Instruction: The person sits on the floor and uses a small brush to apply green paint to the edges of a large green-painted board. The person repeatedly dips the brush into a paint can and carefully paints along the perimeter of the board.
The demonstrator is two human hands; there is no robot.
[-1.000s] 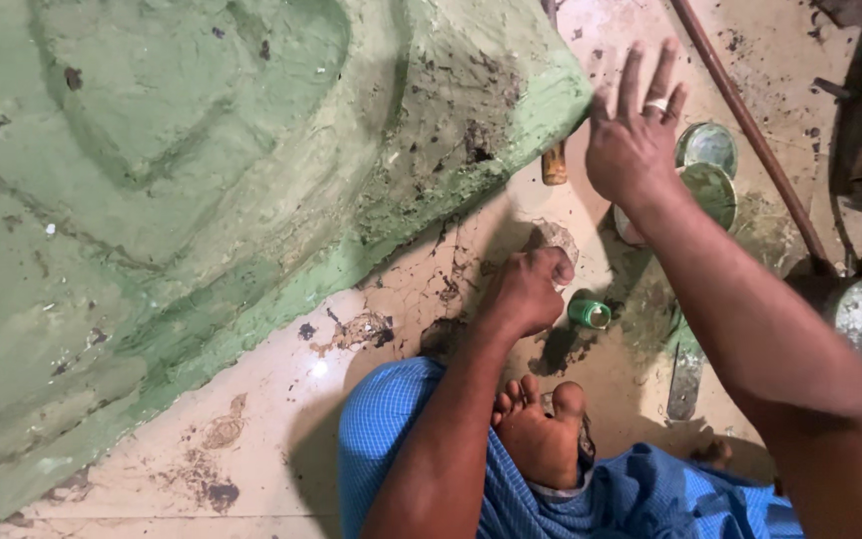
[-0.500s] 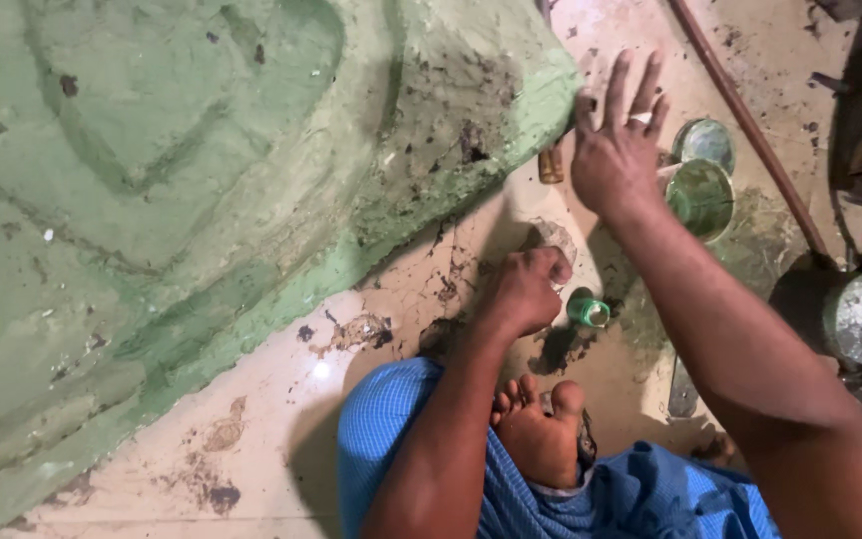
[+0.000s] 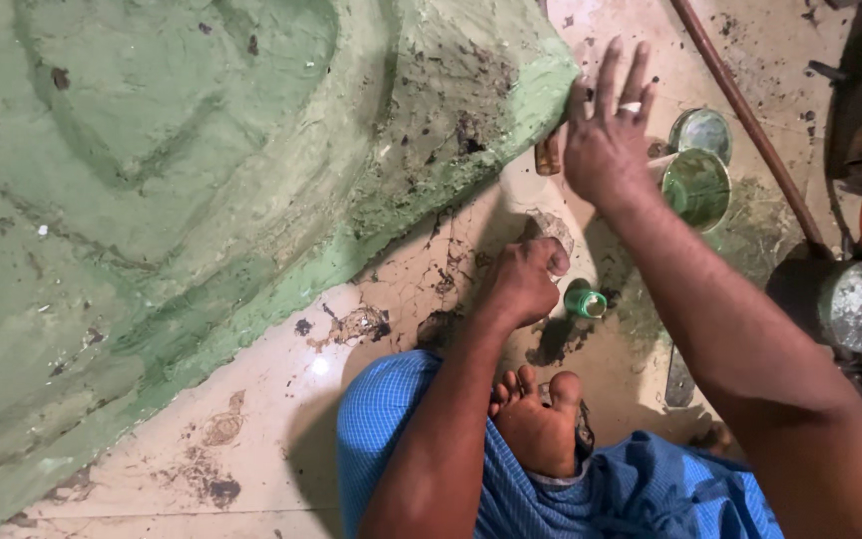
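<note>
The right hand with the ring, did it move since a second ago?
Yes. The right hand slid left, away from the green paint tin and toward the edge of the big green slab. The tin stayed put.

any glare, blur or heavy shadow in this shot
Head view: one small glare spot on the floor; the right hand is slightly motion-blurred at the fingers, the left hand is sharp; dark shadow lies under the green slab edge and beside the green can; the right edge is dim.
</note>
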